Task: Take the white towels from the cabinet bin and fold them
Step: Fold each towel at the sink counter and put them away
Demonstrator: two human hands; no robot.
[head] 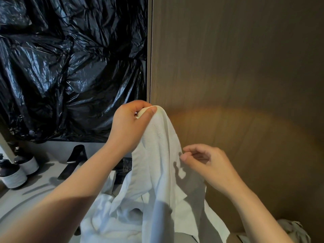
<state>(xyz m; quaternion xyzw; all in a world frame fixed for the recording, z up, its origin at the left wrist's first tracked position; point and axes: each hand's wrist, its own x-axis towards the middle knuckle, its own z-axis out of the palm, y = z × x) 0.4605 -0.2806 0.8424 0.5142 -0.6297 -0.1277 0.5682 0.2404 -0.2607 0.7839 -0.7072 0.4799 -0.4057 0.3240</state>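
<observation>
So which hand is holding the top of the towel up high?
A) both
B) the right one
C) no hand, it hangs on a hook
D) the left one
D: the left hand pinches the top corner of the towel up high, while the right hand is lower down, by the towel's edge.

Pale counter [21,200]; bottles [14,174]; white towels [105,218]

Print on the black box [126,165] is too blurred to read.
</observation>
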